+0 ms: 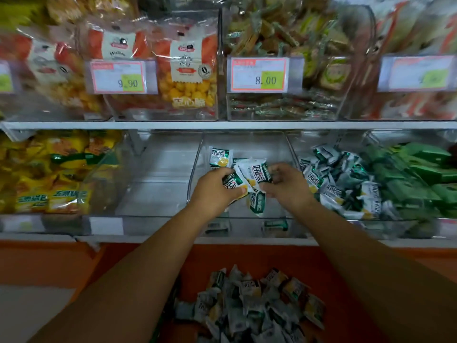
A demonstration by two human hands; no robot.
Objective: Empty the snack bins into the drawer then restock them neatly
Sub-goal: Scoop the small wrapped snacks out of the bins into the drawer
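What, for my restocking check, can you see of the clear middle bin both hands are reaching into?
The middle bin on the lower shelf looks like clear hard plastic, open on top, with slanted side walls and a low front lip. It holds little: a few white-and-green snack packets lean at its back left. The left hand and right hand reach inside it, both gripping more of the same packets above its floor.
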